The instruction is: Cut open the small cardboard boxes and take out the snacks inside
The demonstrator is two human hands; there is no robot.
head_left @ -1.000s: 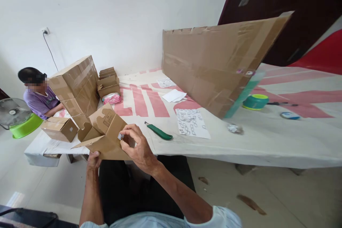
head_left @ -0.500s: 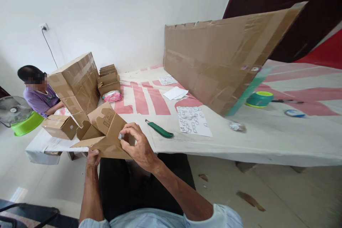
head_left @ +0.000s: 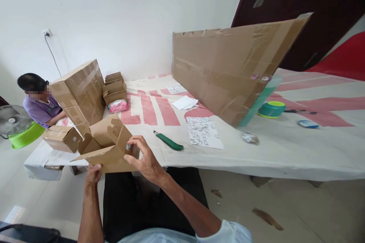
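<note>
Left hand [head_left: 93, 174] grips open-topped carton [head_left: 112, 160] | right hand [head_left: 146, 162] spread beside label [head_left: 128, 146]

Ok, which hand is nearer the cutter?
Right. The right hand is just left of the cutter, touching the box; the left hand is farther left, holding the box's lower edge.

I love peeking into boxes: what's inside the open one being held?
Inside the open box, only bare cardboard walls show. Its bottom is hidden behind the near side, so I can't tell whether anything lies there.

Two hands [head_left: 147, 162], one held box [head_left: 112, 160], one green knife [head_left: 170, 142], one pink packet [head_left: 118, 106], one fan [head_left: 11, 120]
</note>
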